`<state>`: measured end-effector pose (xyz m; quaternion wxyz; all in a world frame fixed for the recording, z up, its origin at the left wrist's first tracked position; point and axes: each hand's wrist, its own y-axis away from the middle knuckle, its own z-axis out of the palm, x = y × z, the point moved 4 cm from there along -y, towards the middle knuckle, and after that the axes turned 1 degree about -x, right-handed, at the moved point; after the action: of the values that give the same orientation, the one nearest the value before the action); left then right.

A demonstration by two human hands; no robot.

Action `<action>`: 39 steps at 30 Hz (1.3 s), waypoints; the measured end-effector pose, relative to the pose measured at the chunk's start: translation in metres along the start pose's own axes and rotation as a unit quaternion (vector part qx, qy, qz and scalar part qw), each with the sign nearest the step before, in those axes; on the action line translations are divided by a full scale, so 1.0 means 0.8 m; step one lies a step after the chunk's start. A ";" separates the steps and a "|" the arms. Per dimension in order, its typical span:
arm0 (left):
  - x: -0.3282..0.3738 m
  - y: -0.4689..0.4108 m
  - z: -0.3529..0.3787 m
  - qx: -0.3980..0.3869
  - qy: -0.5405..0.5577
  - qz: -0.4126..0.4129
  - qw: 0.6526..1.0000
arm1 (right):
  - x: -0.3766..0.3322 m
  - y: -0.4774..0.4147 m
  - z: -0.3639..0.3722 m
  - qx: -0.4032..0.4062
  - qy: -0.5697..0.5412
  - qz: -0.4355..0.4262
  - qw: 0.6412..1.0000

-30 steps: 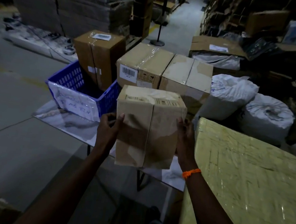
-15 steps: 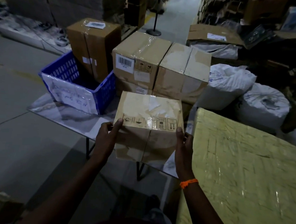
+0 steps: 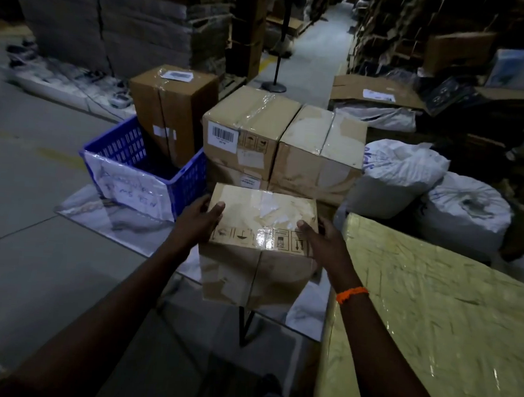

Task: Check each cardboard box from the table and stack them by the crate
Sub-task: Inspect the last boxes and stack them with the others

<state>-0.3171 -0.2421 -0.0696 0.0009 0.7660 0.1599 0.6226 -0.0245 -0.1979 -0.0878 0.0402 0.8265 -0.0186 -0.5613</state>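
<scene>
Warehouse table [image 3: 113, 219] is lying under the one cardboard box [image 3: 261, 229], which I'm seeing lower than before, thumbs now resting on top. The left hand [image 3: 197, 224] and right hand [image 3: 322, 243] are gripping its sides; it's standing roughly upright, symbols facing me, near at least three other boxes [image 3: 247, 129] and one blue crate [image 3: 140, 152].

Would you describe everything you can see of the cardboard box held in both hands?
The cardboard box is brown and scuffed with pale patches. Glossy clear tape covers its upper face, and a seam runs down its front. Printed handling symbols line the upper face's near edge. The left hand and right hand grip its sides, thumbs on top, over the near edge of the table.
</scene>
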 end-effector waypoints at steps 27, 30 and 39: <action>-0.127 0.102 -0.047 0.079 0.176 -0.072 0.978 | 0.049 0.099 0.064 0.069 -0.035 0.019 0.997; -0.153 0.119 -0.040 0.074 0.172 -0.081 0.979 | 0.082 0.117 0.073 0.059 -0.008 0.049 0.997; -0.201 0.152 -0.023 0.057 0.151 -0.109 0.981 | 0.139 0.141 0.079 0.055 0.012 0.065 0.996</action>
<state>-0.3330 -0.4007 -0.1942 0.0015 0.6395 0.2760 0.7175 -0.0408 -0.3211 -0.2039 0.0310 0.8313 -0.1023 -0.5454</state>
